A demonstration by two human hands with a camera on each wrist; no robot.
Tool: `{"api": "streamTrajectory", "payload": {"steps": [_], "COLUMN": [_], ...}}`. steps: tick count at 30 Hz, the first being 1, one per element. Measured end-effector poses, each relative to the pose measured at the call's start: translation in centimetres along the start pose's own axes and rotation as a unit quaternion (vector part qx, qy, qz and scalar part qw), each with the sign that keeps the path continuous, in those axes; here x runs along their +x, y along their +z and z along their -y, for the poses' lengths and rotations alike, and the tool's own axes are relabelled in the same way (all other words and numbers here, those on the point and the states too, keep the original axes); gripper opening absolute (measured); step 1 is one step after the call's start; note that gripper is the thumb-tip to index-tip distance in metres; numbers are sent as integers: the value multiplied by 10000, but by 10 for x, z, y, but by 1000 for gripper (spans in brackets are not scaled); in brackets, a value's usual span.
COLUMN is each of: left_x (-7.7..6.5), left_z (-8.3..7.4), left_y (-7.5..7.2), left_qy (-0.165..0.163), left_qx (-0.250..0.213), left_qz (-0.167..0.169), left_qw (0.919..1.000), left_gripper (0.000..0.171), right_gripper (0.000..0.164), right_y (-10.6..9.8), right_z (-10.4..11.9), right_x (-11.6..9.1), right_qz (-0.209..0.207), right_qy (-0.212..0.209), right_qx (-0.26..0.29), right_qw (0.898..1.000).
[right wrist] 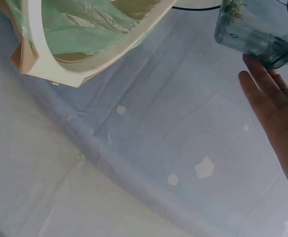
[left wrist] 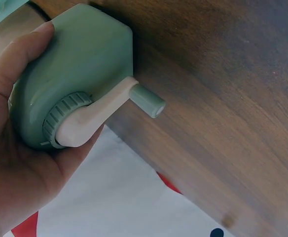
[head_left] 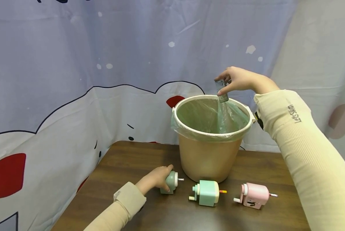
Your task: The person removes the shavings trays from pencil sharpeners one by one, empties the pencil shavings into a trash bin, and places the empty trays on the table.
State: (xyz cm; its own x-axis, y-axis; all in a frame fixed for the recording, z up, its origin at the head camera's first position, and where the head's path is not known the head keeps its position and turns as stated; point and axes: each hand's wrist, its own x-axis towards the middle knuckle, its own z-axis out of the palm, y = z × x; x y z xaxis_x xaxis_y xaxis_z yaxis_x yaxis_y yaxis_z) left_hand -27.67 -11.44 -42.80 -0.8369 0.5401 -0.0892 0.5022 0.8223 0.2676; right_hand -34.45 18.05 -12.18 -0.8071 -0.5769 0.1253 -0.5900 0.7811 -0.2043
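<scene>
My left hand (head_left: 158, 177) grips a dark green crank pencil sharpener (head_left: 171, 180) on the table. In the left wrist view, the thumb lies along the body of the sharpener (left wrist: 92, 47), and its pale crank (left wrist: 97, 113) points away from the palm. Raised over the bin, my right hand (head_left: 242, 79) pinches a small clear shavings drawer (head_left: 224, 98) that tilts downward. Close up in the right wrist view, shavings show at one end of the drawer (right wrist: 252, 37). Below it stands a beige bin (head_left: 210, 157) lined with a thin green bag (head_left: 176, 126).
A mint green sharpener (head_left: 208, 193) with an orange pencil end stands in front of the bin. To its right is a pink sharpener (head_left: 256, 195) with a white crank knob. Behind the wooden table (head_left: 132, 154) hangs a patterned curtain (head_left: 132, 48).
</scene>
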Motion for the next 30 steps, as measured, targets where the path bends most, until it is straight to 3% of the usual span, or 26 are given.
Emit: {"api": "streamTrajectory", "payload": {"steps": [9, 16, 25, 30], "left_x": [-2, -4, -2, -4], "left_z": [-1, -1, -1, -1], "left_y": [0, 1, 1, 1], "left_qy": [-77, -10, 47, 114], "left_qx": [-111, -109, -95, -125], "left_qz": [-24, -41, -60, -51], "left_qw": [9999, 9999, 9999, 9998], "left_gripper": [70, 71, 70, 70], "right_gripper": [52, 51, 75, 79], "right_y": [11, 18, 18, 19], "right_z": [11, 19, 23, 22], "right_x": [6, 8, 11, 10], "right_qz": [-49, 58, 432, 365], "right_qy": [-381, -593, -352, -340], "right_qx": [-809, -1115, -1450, -1483], "right_qw": [9960, 9920, 9879, 9877]}}
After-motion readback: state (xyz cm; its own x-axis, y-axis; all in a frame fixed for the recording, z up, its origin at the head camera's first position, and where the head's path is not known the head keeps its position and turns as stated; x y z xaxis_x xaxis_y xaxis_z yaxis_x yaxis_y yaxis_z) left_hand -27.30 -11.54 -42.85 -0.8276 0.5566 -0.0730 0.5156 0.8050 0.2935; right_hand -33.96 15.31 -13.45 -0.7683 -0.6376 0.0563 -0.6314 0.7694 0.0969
